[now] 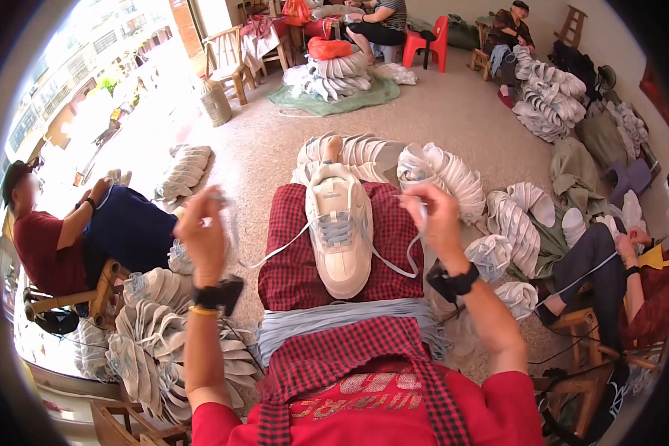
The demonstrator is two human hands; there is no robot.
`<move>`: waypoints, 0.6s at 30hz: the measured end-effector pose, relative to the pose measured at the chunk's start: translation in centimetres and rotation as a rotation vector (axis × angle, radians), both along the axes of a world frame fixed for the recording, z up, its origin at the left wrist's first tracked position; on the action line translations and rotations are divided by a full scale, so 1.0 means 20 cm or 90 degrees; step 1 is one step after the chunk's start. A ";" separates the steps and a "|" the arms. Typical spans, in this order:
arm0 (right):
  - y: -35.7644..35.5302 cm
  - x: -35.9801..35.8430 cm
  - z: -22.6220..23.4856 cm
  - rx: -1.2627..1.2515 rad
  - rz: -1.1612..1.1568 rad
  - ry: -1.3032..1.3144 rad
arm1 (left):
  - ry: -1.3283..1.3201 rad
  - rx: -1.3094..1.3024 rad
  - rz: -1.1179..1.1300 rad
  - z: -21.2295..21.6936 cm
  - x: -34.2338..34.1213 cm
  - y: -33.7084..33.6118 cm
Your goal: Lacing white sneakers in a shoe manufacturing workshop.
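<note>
- One pale shoe (342, 264) lies on the checked cloth (286, 241) over the person's lap, toe toward the wearer.
- Lacing judged well advanced: the grey-blue lace (338, 229) crosses the tongue in several rows; both ends run free, with no bow visible.
- Left to do, as judged: finishing the upper holes and settling the ends.
- Right hand (437, 215): grip pinched closed on one lace end.
- Left hand (203, 223): raised, grip apparently pinched on the other end; fingertips blurred.
- Spare laces (342, 323) lie across the lap, partly covered by the apron (342, 349).
- Topmost holes: filled or not, cannot tell; sole hidden.
</note>
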State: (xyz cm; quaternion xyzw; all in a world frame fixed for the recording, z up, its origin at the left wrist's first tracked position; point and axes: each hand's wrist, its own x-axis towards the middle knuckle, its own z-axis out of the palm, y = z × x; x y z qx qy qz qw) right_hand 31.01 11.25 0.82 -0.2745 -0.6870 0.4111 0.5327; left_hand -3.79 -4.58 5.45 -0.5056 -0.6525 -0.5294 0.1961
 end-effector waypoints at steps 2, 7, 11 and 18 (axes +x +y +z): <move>0.04 -0.13 -0.05 -0.023 0.079 0.021 | -0.172 -0.065 -0.184 -0.12 0.15 0.15; 0.02 -0.29 -0.13 -0.104 0.158 -0.039 | -0.419 -0.183 -0.362 -0.32 0.34 0.30; 0.00 -0.28 -0.18 -0.214 0.196 0.020 | -0.619 -0.117 -0.444 -0.35 0.36 0.30; 0.00 -0.28 -0.14 -0.226 0.195 -0.002 | -0.730 -0.181 -0.636 -0.27 0.24 0.11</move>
